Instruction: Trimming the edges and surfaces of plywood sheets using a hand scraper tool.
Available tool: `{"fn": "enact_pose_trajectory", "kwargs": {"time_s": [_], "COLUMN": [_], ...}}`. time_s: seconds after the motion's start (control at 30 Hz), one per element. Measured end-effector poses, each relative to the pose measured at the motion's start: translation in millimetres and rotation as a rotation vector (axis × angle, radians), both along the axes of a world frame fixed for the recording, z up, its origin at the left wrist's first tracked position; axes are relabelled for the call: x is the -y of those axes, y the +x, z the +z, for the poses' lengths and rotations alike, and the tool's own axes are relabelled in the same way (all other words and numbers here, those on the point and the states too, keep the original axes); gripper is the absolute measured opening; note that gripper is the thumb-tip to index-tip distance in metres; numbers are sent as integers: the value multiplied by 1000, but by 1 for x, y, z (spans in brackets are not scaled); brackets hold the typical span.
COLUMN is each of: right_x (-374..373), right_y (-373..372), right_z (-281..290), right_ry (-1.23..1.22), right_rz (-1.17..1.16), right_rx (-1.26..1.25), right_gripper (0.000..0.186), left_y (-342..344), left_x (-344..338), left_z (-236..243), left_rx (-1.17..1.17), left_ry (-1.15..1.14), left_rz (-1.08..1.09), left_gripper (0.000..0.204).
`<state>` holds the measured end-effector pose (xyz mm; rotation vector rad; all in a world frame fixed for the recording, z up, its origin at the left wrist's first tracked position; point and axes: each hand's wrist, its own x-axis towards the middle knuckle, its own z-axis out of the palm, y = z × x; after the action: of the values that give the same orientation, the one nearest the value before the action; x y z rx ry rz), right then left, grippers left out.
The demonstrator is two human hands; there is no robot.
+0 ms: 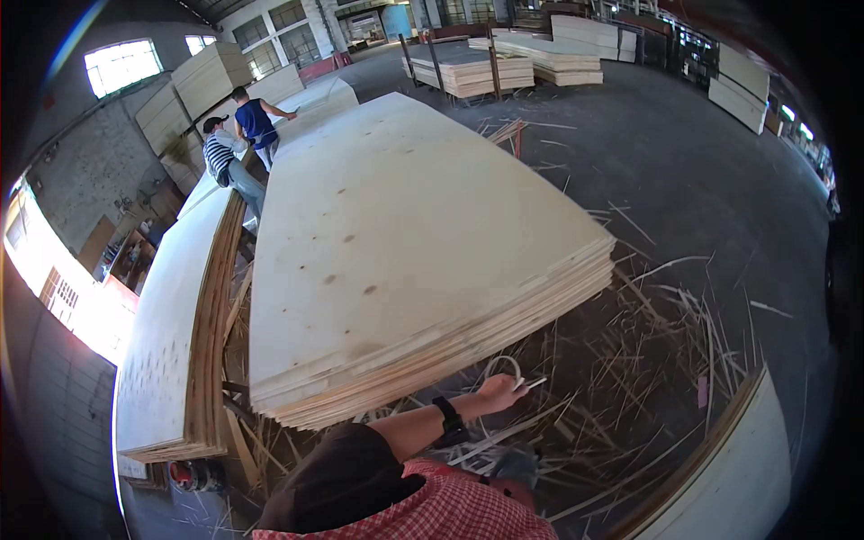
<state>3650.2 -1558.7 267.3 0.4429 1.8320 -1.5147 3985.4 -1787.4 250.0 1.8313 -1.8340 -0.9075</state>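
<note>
My left hand [498,392] reaches out below the near edge of a tall stack of pale plywood sheets [405,225]. A black band is on its wrist. The fingers are closed on a thin white strip [504,363] that curls up in a loop, with a short white end sticking out to the right. The hand is just under the stack's layered edge [468,346], apart from it. My right hand is not in view. A red checked shirt [450,508] and a dark sleeve [342,477] fill the bottom of the view.
A second long plywood stack [175,324] lies to the left. Two people [236,144] stand at its far end. Thin wood slivers [648,342] litter the dark floor. A white board [738,477] leans at the lower right. More stacks [504,67] stand at the back.
</note>
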Motion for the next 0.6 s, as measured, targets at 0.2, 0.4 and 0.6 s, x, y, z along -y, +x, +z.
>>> {"fn": "enact_pose_trajectory", "kwargs": {"time_s": [0.2, 0.4, 0.6], "right_x": [178, 344, 468], "right_y": [-92, -173, -249], "right_z": [-13, -11, -14], "right_ry": [-131, -141, -167], "right_rz": [-49, -28, -90], "right_rx": [-183, -237, -156], "right_gripper": [26, 28, 34], "left_y": [-21, -101, -221], "left_x": [123, 233, 436], "left_z": [-31, -28, -33], "left_rx": [87, -61, -165], "left_ry": [28, -16, 69], "left_rz": [44, 77, -272], "left_gripper": [34, 33, 30]}}
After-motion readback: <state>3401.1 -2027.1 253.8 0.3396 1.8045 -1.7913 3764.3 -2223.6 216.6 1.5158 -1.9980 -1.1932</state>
